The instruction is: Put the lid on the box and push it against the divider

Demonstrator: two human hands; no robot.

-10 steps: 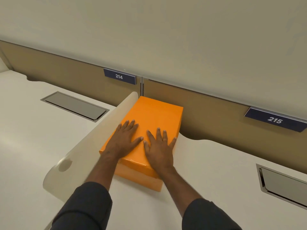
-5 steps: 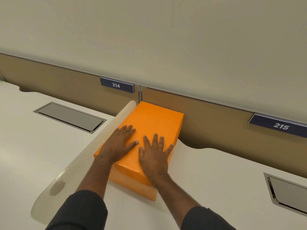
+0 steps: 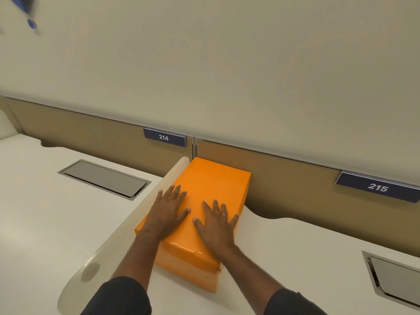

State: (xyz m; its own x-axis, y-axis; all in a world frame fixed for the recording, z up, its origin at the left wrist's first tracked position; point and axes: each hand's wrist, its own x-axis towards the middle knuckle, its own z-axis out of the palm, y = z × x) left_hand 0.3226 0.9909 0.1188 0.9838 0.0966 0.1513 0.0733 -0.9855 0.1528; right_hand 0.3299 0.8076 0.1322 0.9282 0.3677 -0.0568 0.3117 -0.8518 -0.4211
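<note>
Wall tags read 214 (image 3: 164, 137) and 215 (image 3: 377, 187). Orange box (image 3: 193, 267) on counter (image 3: 284, 246), lid (image 3: 211, 180) on, contents hidden, left side against cream divider (image 3: 118, 237). Left hand (image 3: 169, 211) and right hand (image 3: 217, 223) flat, fingers spread, pressing lid.

Head view, close above desk (image 3: 295, 258)

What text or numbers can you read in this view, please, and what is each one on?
"214": white digits on the dark blue nameplate on the back panel, left of the panel seam.
"215": white digits on the dark blue nameplate further right on the back panel.
The orange box shows no lettering.
The blue object at top left is too blurred to read.
</note>
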